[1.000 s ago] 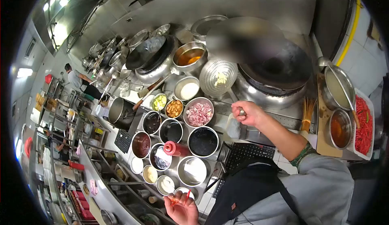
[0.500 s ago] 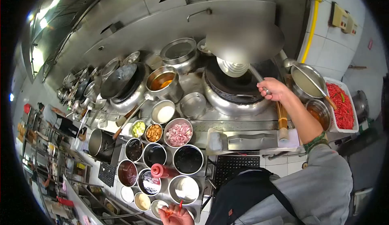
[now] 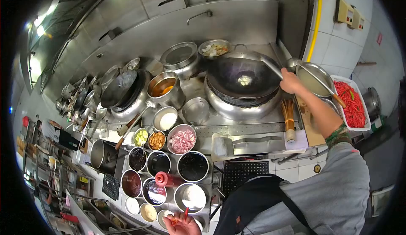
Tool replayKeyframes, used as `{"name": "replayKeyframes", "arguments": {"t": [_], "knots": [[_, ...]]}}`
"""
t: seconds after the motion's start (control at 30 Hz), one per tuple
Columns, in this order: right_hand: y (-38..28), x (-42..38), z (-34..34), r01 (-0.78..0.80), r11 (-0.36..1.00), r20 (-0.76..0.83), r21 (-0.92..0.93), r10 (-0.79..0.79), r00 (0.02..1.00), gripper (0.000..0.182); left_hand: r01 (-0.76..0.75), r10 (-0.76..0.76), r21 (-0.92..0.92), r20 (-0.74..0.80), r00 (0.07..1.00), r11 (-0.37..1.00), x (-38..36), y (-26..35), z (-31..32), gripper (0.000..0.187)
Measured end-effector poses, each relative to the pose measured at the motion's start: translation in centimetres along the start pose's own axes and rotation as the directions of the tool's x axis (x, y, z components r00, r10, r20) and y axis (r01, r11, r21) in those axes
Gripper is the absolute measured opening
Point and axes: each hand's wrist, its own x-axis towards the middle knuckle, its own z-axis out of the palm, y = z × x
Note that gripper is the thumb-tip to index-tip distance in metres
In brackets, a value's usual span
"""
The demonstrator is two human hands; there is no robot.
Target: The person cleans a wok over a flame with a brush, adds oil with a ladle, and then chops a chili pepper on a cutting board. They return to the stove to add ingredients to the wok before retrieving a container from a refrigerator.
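My right hand (image 3: 290, 82) is closed round the metal handle (image 3: 271, 67) of a long kitchen tool at the right rim of a black wok (image 3: 224, 87). The tool's head is hard to make out along the wok's far rim. A small heap of pale pieces (image 3: 244, 80) lies at the wok's bottom. Low in view, my left hand (image 3: 185, 226) is curled, palm up, round red chili pieces (image 3: 174, 221). One red chili (image 3: 186, 211) sticks up from its fingers. Close by are a steel pot of white contents (image 3: 190, 197) and a small bowl (image 3: 163, 219).
Several pots of dark sauces and a red squeeze bottle (image 3: 165, 179) stand left of me. A bowl of sliced pink meat (image 3: 182, 139) is above them. A bamboo brush (image 3: 289, 120) stands right of the wok, near a basket of red chilies (image 3: 355, 108).
My right hand has shifted slightly up and right; the tool's head no longer shows over the wok. Pale pieces are now visible inside. My left hand stays low with the chilies.
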Motion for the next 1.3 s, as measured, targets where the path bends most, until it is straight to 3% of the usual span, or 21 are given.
{"name": "replayKeyframes", "arguments": {"t": [0.23,0.33,0.43,0.5,0.6,0.63,0.7,0.77,0.83,0.87,0.97,1.0,1.1,1.17,1.2,1.23,1.27,1.3], "knots": [[6.1,-3.0,1.2,-0.006,0.993,-0.124,0.115,0.02,0.992,0.039,-0.045,0.044,-0.064,-0.02,0.999,0.997,-1.5,0.8,-0.5,0.026],[7.5,-4.0,2.7,-0.013,0.996,-0.169,-0.088,-0.002,0.986,0.042,-0.061,0.06,-0.041,-0.019,0.998,0.997,-1.1,1.2,-1.7,0.025],[4.2,-3.9,2.1,-0.157,0.978,-0.038,0.136,0.163,0.986,0.042,-0.042,0.041,-0.04,-0.032,0.999,0.998,-1.1,1.6,-1.6,0.024],[0.5,-5.1,2.5,-0.278,0.75,0.113,0.601,0.264,0.958,0.044,-0.036,0.035,-0.031,-0.025,0.999,0.999,-1.2,2.1,-2.0,0.024],[-6.0,-7.0,4.4,-0.261,0.381,0.197,0.887,0.199,0.96,0.053,-0.042,0.041,-0.022,-0.049,0.998,0.999,-1.4,2.4,-1.9,0.023],[-9.0,-8.4,4.5,-0.265,0.295,0.223,0.918,0.169,0.96,0.031,-0.038,0.038,-0.023,-0.042,0.998,0.999,-1.5,2.5,-1.9,0.022],[-13.3,-9.7,6.3,-0.304,0.36,0.285,0.882,0.107,0.953,0.032,-0.024,0.023,-0.02,-0.027,0.999,1.0,-1.7,2.7,-2.0,0.021],[-15.5,-9.1,12.5,-0.234,0.424,0.238,0.875,0.044,0.97,0.035,-0.019,0.018,-0.02,-0.02,1.0,1.0,-2.1,2.7,-1.8,0.019],[-18.5,-9.6,15.9,-0.268,0.444,0.313,0.855,-0.03,0.949,0.034,-0.015,0.015,-0.032,-0.009,1.0,0.999,-2.5,2.8,-1.8,0.019],[-20.6,-10.6,16.3,-0.349,0.298,0.368,0.888,-0.007,0.93,0.021,-0.029,0.03,0.006,-0.052,0.998,1.0,-2.8,2.9,-1.9,0.017],[-22.8,-11.0,19.4,-0.501,0.093,0.509,0.861,-0.111,0.854,0.017,-0.092,0.094,0.044,-0.045,0.995,0.995,-2.6,2.5,-3.8,0.022],[-22.8,-10.8,20.5,-0.561,0.052,0.562,0.826,-0.142,0.815,0.012,-0.081,0.073,0.099,0.088,0.993,0.992,-2.3,2.6,-4.3,0.02],[-22.3,-10.1,24.0,-0.709,-0.189,0.671,0.68,-0.232,0.705,0.009,-0.01,0.004,-0.052,-0.12,0.993,0.999,-1.8,1.9,-4.3,0.03],[-21.5,-9.7,26.9,-0.701,-0.346,0.663,0.624,-0.241,0.709,0.009,0.019,-0.04,-0.082,-0.259,0.965,0.996,-1.1,1.0,-4.4,0.028],[-21.1,-9.9,27.4,-0.733,-0.464,0.595,0.498,-0.432,0.677,0.009,0.073,-0.079,-0.039,-0.175,0.982,0.997,-0.5,0.9,-4.7,0.027],[-20.9,-10.1,27.7,-0.705,-0.5,0.586,0.503,-0.403,0.703,0.011,0.109,-0.108,0.007,-0.1,0.989,0.994,-0.2,0.6,-4.7,0.026],[-20.9,-9.7,27.8,-0.708,-0.437,0.609,0.555,-0.366,0.704,0.013,0.062,-0.064,-0.016,-0.124,0.99,0.998,-0.1,0.0,-3.5,0.026],[-21.1,-9.3,27.6,-0.711,-0.368,0.631,0.6,-0.328,0.703,0.016,0.141,-0.143,-0.052,-0.035,0.989,0.989,0.2,-0.1,-2.7,0.027]]}}
